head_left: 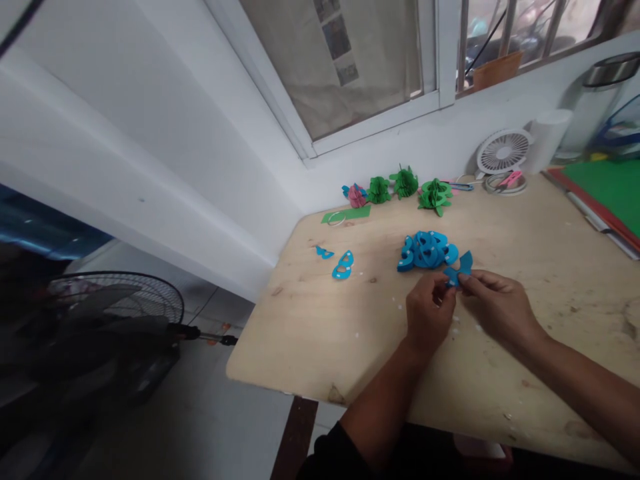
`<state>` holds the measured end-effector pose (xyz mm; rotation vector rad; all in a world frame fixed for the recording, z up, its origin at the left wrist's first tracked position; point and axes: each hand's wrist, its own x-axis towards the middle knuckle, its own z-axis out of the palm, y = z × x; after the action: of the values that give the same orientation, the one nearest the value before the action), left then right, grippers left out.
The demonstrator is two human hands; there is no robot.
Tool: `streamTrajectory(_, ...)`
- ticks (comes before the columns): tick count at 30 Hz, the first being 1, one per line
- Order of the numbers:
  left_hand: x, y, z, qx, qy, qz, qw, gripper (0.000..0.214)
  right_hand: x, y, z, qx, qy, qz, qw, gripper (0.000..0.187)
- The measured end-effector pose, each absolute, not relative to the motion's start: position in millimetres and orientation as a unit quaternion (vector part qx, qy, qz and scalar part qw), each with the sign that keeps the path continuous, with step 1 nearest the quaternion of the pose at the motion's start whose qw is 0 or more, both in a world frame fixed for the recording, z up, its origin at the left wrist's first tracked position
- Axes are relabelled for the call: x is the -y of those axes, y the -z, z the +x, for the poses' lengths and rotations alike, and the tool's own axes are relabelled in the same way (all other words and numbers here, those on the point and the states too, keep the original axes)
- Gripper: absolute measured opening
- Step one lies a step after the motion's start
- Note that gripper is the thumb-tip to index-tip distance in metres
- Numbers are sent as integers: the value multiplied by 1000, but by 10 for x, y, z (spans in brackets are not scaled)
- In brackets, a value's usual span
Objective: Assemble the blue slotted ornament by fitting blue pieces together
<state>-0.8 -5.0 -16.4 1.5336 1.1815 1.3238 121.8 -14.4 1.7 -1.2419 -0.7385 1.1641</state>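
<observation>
Both hands meet over the right half of the wooden table, pinching one small blue paper cutout (pixel 459 268) between them. My left hand (pixel 431 308) has its fingers closed at the cutout's lower left side. On the right side, my right hand (pixel 497 301) grips it between thumb and fingers. Just behind the hands lies a heap of blue paper cutouts (pixel 427 249), some with small white patches. Farther left, a loose blue cutout with two holes (pixel 343 265) rests flat, beside a smaller blue piece (pixel 325 252).
Green paper figures (pixel 405 182) and a pink one (pixel 357 196) line the wall, near a green strip (pixel 346 215). A small white fan (pixel 504 152) stands behind right, by a green sheet (pixel 607 193). A large floor fan (pixel 120 300) stands left of the table (pixel 295 333).
</observation>
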Motion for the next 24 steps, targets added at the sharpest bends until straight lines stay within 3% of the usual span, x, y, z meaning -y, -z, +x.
streamTrajectory(16, 46, 174, -11, -464, -504, 626, 372, 9, 142, -5, 1209, 298, -512, -544, 594, 33)
streamTrajectory(24, 20, 170, 30, -473, -504, 506, 516, 19, 133, 80, 1237, 411, -399, -566, 593, 22)
